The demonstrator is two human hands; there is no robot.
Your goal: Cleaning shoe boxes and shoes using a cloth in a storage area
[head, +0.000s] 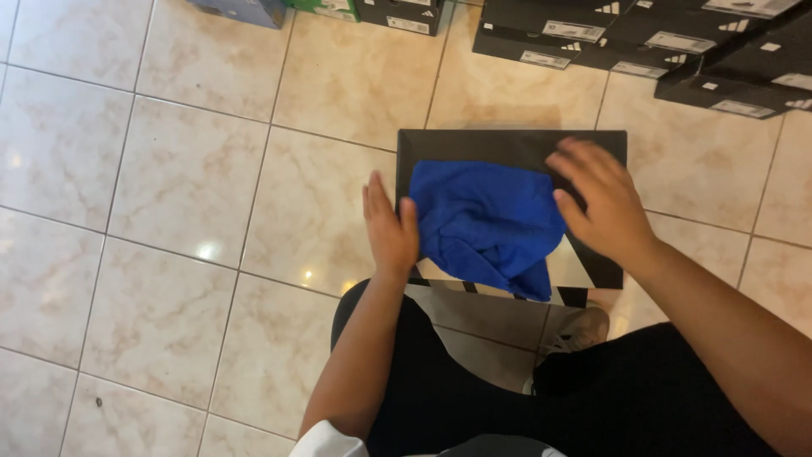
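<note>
Looking down from the head cam, nearest thing is the person's black trousers (474,398) and a bit of a grey shoe (584,330) poking out on the tiled floor (169,211). Just past the knees sits a black shoebox (507,145), lid on, with white stripes showing at its near edge. A crumpled blue cloth (486,224) lies on top of the lid, covering most of the middle.

Left hand (389,233) is against the box's left edge, fingers straight and together, fingertips touching the cloth's side, grip not closed on anything. Right hand (600,207) is laid flat, fingers spread wide, over the right part of the lid, thumb right at the cloth's edge, holding nothing either.

Farther back there's a row of stacked black shoeboxes (643,38) along the top, plus a blue box (241,10) and a green one (326,7).
</note>
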